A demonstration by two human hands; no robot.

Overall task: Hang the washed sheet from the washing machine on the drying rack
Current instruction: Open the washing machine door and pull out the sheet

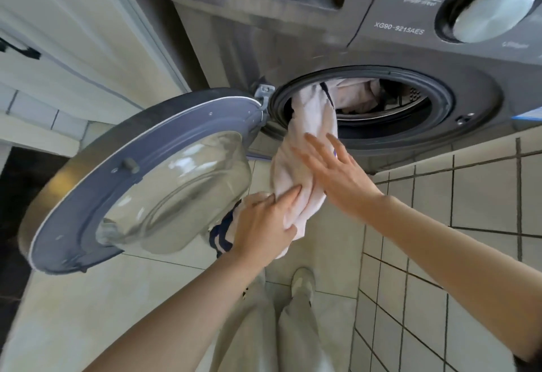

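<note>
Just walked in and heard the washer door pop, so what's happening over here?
A person is pulling a washed white sheet out of the front-loading washing machine, whose door hangs wide open. The left hand grips the lower bunch of the sheet, where a navy-striped edge shows. The right hand is open, fingers spread against the fabric. Part of the sheet is still inside the drum. No drying rack is in view.

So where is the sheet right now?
In the head view, the sheet trails centre-frame from the washing machine's drum opening, right of the open door, gripped by the left hand, right hand flat against it.
</note>
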